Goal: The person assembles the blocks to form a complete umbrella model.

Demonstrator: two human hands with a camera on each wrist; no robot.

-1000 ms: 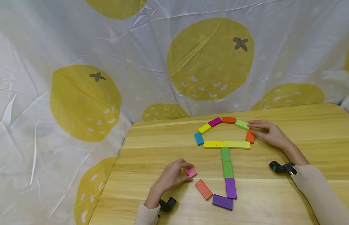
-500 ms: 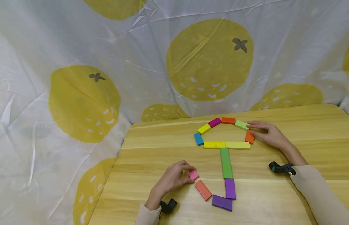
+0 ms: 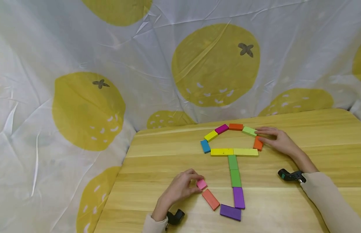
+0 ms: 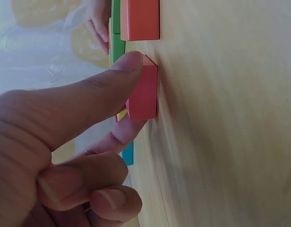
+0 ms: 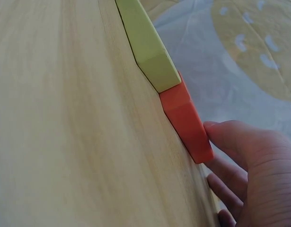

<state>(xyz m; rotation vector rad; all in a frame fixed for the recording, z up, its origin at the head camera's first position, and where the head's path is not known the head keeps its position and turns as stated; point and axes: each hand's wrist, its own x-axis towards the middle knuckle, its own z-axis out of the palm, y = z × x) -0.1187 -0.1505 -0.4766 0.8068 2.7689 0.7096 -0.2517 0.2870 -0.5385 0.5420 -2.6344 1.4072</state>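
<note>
My left hand (image 3: 180, 187) pinches a small pink block (image 3: 202, 184) between thumb and index finger, low against the wooden table. Just below it lies a coral block (image 3: 211, 199), followed by a purple block (image 3: 230, 212). At the far right, the thumb of my right hand (image 3: 278, 140) touches an orange block (image 3: 258, 143). Its outstretched fingers reach the light green block (image 3: 249, 130). In the right wrist view, the orange block (image 5: 185, 120) meets a pale yellow block (image 5: 152, 52) end to end. Pink block (image 4: 144, 92) and coral block (image 4: 141, 19) stand slightly apart in the left wrist view.
More blocks form an arch: blue (image 3: 205, 146), yellow (image 3: 211, 136), magenta (image 3: 221, 129) and red-orange (image 3: 235, 127). Two yellow blocks (image 3: 222, 152) make its base. A stem of green blocks (image 3: 233, 162) and an upright purple block (image 3: 239, 198) runs down. A lemon-print cloth (image 3: 151, 64) hangs behind.
My left hand has moved the pink block a little right and toward the coral block. The right hand has stayed at the orange and light green blocks. The head view has tilted slightly.
</note>
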